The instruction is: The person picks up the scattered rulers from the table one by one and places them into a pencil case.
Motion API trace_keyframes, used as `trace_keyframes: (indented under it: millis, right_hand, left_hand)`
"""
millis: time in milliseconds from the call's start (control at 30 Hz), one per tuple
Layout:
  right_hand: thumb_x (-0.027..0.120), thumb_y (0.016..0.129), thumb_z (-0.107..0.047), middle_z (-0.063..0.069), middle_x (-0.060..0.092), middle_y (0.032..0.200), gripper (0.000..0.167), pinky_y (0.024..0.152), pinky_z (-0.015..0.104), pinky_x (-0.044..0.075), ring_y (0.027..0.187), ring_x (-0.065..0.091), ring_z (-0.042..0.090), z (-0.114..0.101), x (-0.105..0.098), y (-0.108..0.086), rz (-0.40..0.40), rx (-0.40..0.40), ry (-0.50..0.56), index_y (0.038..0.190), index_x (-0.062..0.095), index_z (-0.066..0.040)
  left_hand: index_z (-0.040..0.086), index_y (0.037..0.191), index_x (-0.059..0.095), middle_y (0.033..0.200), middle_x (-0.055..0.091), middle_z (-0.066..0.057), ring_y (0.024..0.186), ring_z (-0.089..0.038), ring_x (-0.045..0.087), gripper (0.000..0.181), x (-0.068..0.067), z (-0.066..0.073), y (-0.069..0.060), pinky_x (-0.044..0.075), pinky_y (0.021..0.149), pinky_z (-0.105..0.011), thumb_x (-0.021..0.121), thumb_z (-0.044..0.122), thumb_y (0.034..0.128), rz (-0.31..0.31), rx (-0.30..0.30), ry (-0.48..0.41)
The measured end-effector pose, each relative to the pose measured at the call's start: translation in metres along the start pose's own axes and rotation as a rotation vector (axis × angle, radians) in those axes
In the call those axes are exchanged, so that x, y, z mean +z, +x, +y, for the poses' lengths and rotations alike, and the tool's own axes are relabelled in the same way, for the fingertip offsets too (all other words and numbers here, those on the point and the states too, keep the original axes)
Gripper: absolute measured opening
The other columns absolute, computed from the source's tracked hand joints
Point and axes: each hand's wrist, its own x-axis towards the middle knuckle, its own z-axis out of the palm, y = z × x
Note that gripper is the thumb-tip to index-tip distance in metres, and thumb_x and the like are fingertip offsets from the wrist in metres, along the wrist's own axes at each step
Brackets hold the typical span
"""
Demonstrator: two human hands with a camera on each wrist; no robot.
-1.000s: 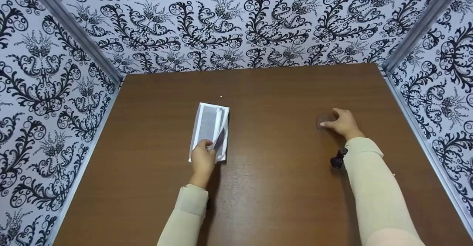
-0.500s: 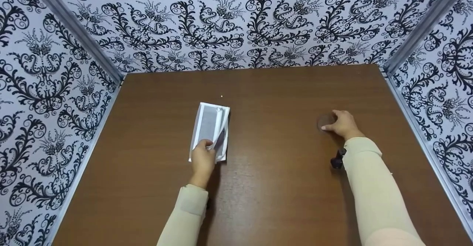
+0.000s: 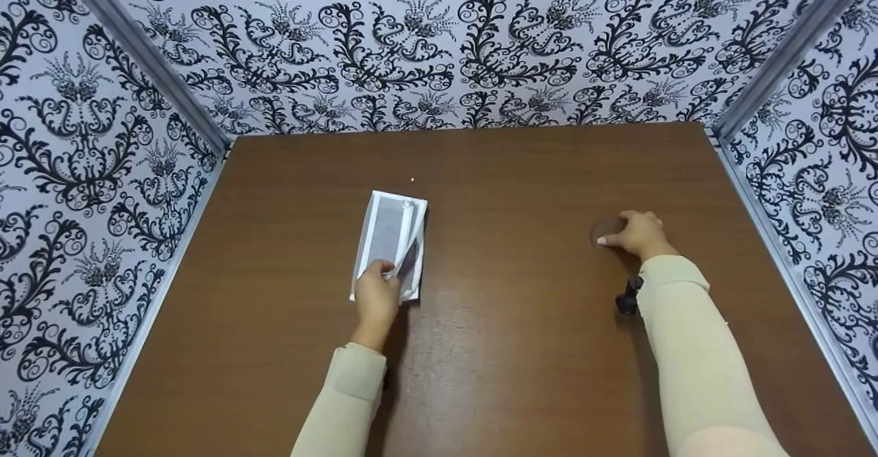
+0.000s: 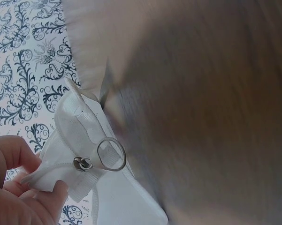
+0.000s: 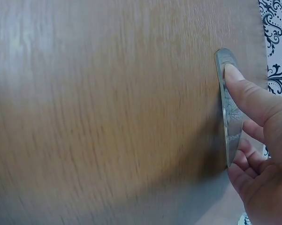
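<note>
A white zip pouch (image 3: 384, 227) with a grey panel lies left of the table's middle in the head view. My left hand (image 3: 377, 296) pinches its near edge between thumb and fingers, lifting the zip side. A metal zip pull with a ring (image 4: 111, 154) hangs there in the left wrist view. On the right, my right hand (image 3: 639, 234) grips a thin, see-through round disc (image 3: 605, 230). The right wrist view shows the disc (image 5: 231, 108) nearly edge-on, with etched lines and lettering, my thumb on its face. Whether it touches the table cannot be told.
The brown wooden table (image 3: 494, 347) is bounded by walls with black scrollwork on white (image 3: 425, 45) at the back and both sides. Metal posts (image 3: 761, 73) stand at the corners. A black device (image 3: 627, 297) sits at the right wrist.
My right hand has shifted slightly nearer in the head view, its fingers and the disc with it. The left hand and the pouch stay practically where they were.
</note>
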Motion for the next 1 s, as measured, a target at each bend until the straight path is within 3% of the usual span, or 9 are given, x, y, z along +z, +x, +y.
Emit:
trace_keyframes:
  millis: [333,567,867,1000]
  right_hand:
    - [0.071,0.085,-0.038,0.040,0.028,0.141,0.085,0.105,0.067,0.020,0.129,0.017,0.061,0.003,0.000,-0.007,0.002,-0.003,0.054,0.142,0.031,0.011]
    - [0.070,0.086,-0.031,0.038,0.031,0.140,0.074,0.105,0.066,0.019,0.131,0.015,0.059,0.008,0.001,-0.013,0.019,0.032,0.156,0.137,0.037,0.011]
    - [0.069,0.087,-0.028,0.036,0.034,0.139,0.070,0.103,0.057,0.033,0.126,0.034,0.051,0.011,0.004,-0.016,0.035,0.082,0.237,0.135,0.038,0.011]
    - [0.069,0.087,-0.024,0.037,0.032,0.138,0.068,0.103,0.056,0.034,0.125,0.035,0.049,0.012,0.008,-0.016,0.062,0.069,0.303,0.134,0.037,0.012]
  left_hand:
    - [-0.005,0.093,0.067,0.085,0.070,-0.019,0.071,-0.032,0.063,0.022,0.000,-0.001,-0.001,0.051,0.064,-0.044,0.057,-0.008,0.0736,0.024,0.013,0.007]
    - [-0.004,0.093,0.067,0.087,0.070,-0.020,0.075,-0.034,0.064,0.023,0.000,0.000,-0.002,0.051,0.069,-0.046,0.056,-0.008,0.0733,0.016,0.005,0.006]
    - [-0.004,0.098,0.067,0.087,0.070,-0.018,0.066,-0.027,0.059,0.027,-0.002,0.001,0.000,0.050,0.063,-0.041,0.054,-0.007,0.0749,-0.021,-0.017,0.018]
    - [-0.004,0.096,0.067,0.088,0.070,-0.019,0.072,-0.030,0.063,0.026,-0.001,0.000,0.000,0.051,0.067,-0.044,0.054,-0.007,0.0737,-0.005,-0.014,0.015]
